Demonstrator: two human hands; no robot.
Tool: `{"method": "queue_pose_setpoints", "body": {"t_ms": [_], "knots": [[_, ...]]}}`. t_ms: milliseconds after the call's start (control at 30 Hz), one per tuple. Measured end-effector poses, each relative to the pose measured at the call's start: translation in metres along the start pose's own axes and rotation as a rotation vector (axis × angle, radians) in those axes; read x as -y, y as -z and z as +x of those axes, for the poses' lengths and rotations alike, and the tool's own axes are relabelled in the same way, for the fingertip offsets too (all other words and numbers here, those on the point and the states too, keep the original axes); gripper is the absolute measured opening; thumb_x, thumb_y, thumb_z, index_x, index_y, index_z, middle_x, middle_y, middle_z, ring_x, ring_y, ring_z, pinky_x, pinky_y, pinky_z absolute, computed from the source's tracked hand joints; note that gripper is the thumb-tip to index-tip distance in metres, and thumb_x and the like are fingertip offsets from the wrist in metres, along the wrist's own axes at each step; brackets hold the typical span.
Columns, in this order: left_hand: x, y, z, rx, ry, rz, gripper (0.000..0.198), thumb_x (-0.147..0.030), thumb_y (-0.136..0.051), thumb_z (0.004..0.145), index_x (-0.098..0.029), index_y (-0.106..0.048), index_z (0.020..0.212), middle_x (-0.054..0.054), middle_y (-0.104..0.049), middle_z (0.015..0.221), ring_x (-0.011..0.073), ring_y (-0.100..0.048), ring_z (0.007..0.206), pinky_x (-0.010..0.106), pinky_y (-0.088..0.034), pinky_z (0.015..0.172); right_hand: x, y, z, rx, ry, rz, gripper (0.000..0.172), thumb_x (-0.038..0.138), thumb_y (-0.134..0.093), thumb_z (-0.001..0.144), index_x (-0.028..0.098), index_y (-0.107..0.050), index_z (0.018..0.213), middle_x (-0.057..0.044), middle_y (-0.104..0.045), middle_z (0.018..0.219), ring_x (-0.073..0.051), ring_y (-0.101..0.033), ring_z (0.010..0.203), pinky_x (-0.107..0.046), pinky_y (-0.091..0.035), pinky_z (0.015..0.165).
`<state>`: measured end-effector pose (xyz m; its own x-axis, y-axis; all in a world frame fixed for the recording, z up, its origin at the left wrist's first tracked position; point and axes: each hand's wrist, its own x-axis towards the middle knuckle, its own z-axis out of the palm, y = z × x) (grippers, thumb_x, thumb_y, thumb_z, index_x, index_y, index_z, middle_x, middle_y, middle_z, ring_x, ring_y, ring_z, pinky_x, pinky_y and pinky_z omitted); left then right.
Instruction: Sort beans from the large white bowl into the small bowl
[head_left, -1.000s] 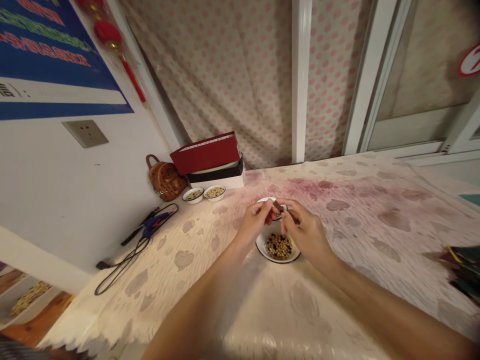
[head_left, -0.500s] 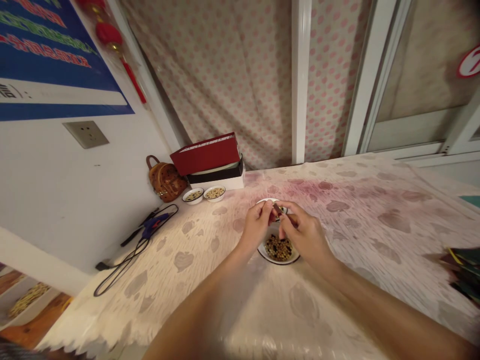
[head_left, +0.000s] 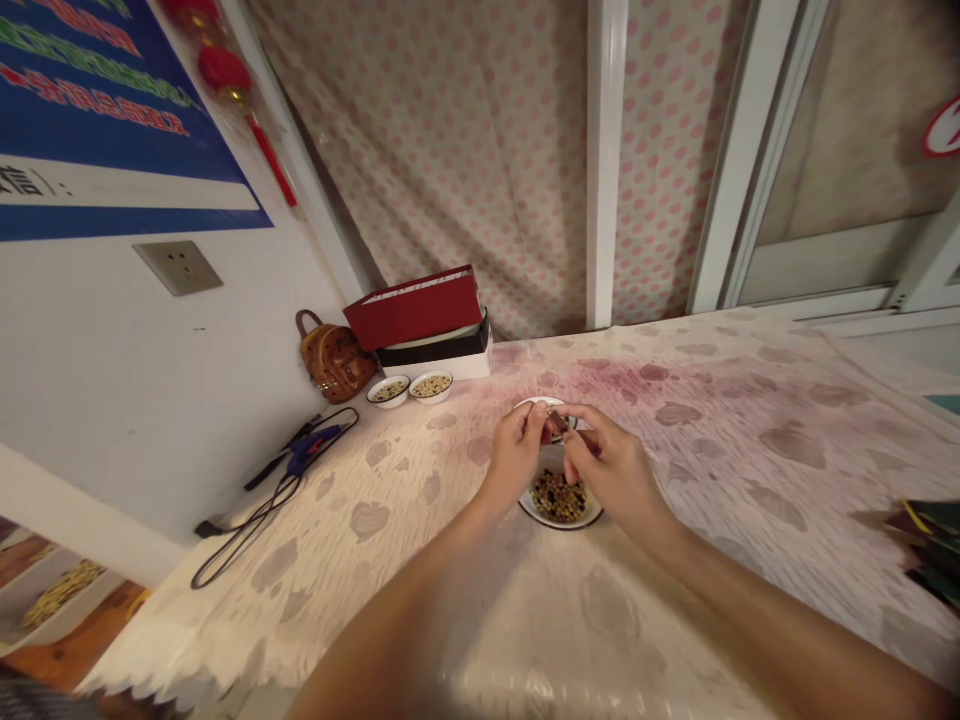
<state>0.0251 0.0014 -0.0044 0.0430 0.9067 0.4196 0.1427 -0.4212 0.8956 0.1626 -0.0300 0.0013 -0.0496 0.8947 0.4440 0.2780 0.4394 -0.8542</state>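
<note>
Your hands are together above the bowl, your left hand (head_left: 516,458) and right hand (head_left: 611,472) raised with their fingertips meeting around a small dark sliver (head_left: 556,424). You can't tell from this view which hand bears it, or whether either is firmly pinching it, because your fingers hide most of it. Directly beneath your wrists sits a round white bowl with a dark rim (head_left: 561,524), holding a heap of mixed tan and dark beans (head_left: 559,497). Just behind your fingertips, a white rim (head_left: 534,401) shows, perhaps a second dish, mostly hidden by your hands.

Everything rests on a cream lace-edged tablecloth with brown and pink stains (head_left: 720,480). Well to your left, two small white bowls of seeds (head_left: 409,388) stand near a red box (head_left: 412,308) on a black-and-white box (head_left: 435,352). A brown studded mini backpack (head_left: 336,360) leans against the white wall beside them, and a blue glue gun (head_left: 307,452) lies nearer your left with its black cord (head_left: 274,505) looped on the cloth.
</note>
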Motion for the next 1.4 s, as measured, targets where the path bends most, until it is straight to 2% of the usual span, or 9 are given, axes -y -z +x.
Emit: {"method": "queue_pose_setpoints", "body": {"t_ms": [133, 333, 500, 633, 733, 933, 1133, 1267, 1400], "knots": [[-0.001, 0.008, 0.003, 0.038, -0.01, 0.129, 0.043, -0.05, -0.045, 0.1, -0.02, -0.052, 0.07, 0.0, -0.054, 0.067, 0.0148, -0.049, 0.066, 0.029, -0.038, 0.068, 0.0, 0.004, 0.003, -0.071, -0.012, 0.03, 0.03, 0.029, -0.051, 0.089, 0.02, -0.069, 0.112, 0.008, -0.057, 0.048, -0.014, -0.057, 0.045, -0.027, -0.043, 0.054], [-0.016, 0.017, -0.001, 0.376, -0.015, 0.612, 0.037, -0.034, -0.048, 0.099, -0.02, -0.06, 0.067, 0.004, -0.068, 0.072, 0.0171, -0.057, 0.067, 0.03, -0.034, 0.066, -0.002, 0.012, 0.012, -0.184, -0.028, 0.078, 0.032, 0.03, -0.053, 0.086, 0.018, -0.069, 0.111, 0.006, -0.058, 0.049, -0.015, -0.055, 0.045, -0.027, -0.042, 0.051], [-0.016, 0.019, 0.012, 0.347, -0.01, 0.862, 0.038, -0.038, -0.05, 0.101, -0.019, -0.064, 0.071, 0.005, -0.072, 0.078, 0.0181, -0.06, 0.071, 0.03, -0.035, 0.065, -0.005, 0.014, 0.013, -0.212, -0.02, 0.079, 0.032, 0.03, -0.053, 0.086, 0.018, -0.068, 0.112, 0.007, -0.059, 0.05, -0.014, -0.056, 0.047, -0.027, -0.043, 0.054], [-0.007, 0.019, 0.039, 0.298, 0.006, 1.018, 0.031, -0.043, -0.052, 0.101, -0.02, -0.073, 0.094, 0.009, -0.077, 0.097, 0.0214, -0.067, 0.087, 0.029, -0.043, 0.073, -0.007, 0.014, 0.014, -0.209, -0.012, 0.087, 0.032, 0.03, -0.053, 0.088, 0.019, -0.068, 0.114, 0.007, -0.059, 0.051, -0.015, -0.055, 0.047, -0.028, -0.044, 0.055], [-0.001, 0.014, 0.055, 0.398, 0.083, 1.063, 0.03, -0.045, -0.067, 0.092, -0.02, -0.075, 0.105, 0.009, -0.078, 0.103, 0.0235, -0.069, 0.092, 0.03, -0.046, 0.076, -0.007, 0.014, 0.015, -0.212, -0.015, 0.102, 0.031, 0.033, -0.053, 0.089, 0.019, -0.068, 0.113, 0.007, -0.058, 0.051, -0.015, -0.055, 0.047, -0.027, -0.043, 0.054], [0.008, 0.004, 0.063, 0.48, 0.079, 1.023, 0.015, -0.031, -0.072, 0.086, -0.018, -0.078, 0.093, 0.009, -0.079, 0.098, 0.0233, -0.069, 0.09, 0.029, -0.046, 0.076, -0.005, 0.015, 0.015, -0.213, -0.012, 0.084, 0.031, 0.031, -0.053, 0.088, 0.018, -0.068, 0.112, 0.007, -0.057, 0.05, -0.014, -0.053, 0.045, -0.026, -0.039, 0.049], [0.02, 0.015, 0.063, 0.351, 0.107, 0.768, 0.005, -0.017, -0.073, 0.08, -0.016, -0.076, 0.084, 0.007, -0.076, 0.085, 0.0187, -0.065, 0.077, 0.029, -0.045, 0.072, -0.008, 0.014, 0.016, -0.202, -0.012, 0.075, 0.032, 0.032, -0.053, 0.089, 0.018, -0.068, 0.114, 0.007, -0.058, 0.051, -0.014, -0.055, 0.047, -0.027, -0.042, 0.053], [0.02, 0.026, 0.048, 0.214, 0.186, 0.133, 0.011, -0.024, -0.076, 0.08, -0.013, -0.075, 0.083, 0.007, -0.074, 0.084, 0.0164, -0.064, 0.078, 0.029, -0.048, 0.078, -0.008, 0.012, 0.015, -0.185, 0.0, 0.087, 0.033, 0.028, -0.051, 0.088, 0.018, -0.068, 0.114, 0.007, -0.057, 0.05, -0.014, -0.054, 0.046, -0.027, -0.042, 0.055], [0.007, 0.03, 0.024, 0.223, 0.309, -0.431, 0.032, -0.038, -0.088, 0.074, -0.014, -0.078, 0.092, 0.006, -0.074, 0.091, 0.0141, -0.064, 0.083, 0.029, -0.047, 0.084, -0.006, 0.01, 0.012, -0.136, 0.027, 0.066, 0.034, 0.025, -0.049, 0.088, 0.018, -0.068, 0.117, 0.008, -0.058, 0.051, -0.014, -0.055, 0.047, -0.027, -0.042, 0.056]]}}
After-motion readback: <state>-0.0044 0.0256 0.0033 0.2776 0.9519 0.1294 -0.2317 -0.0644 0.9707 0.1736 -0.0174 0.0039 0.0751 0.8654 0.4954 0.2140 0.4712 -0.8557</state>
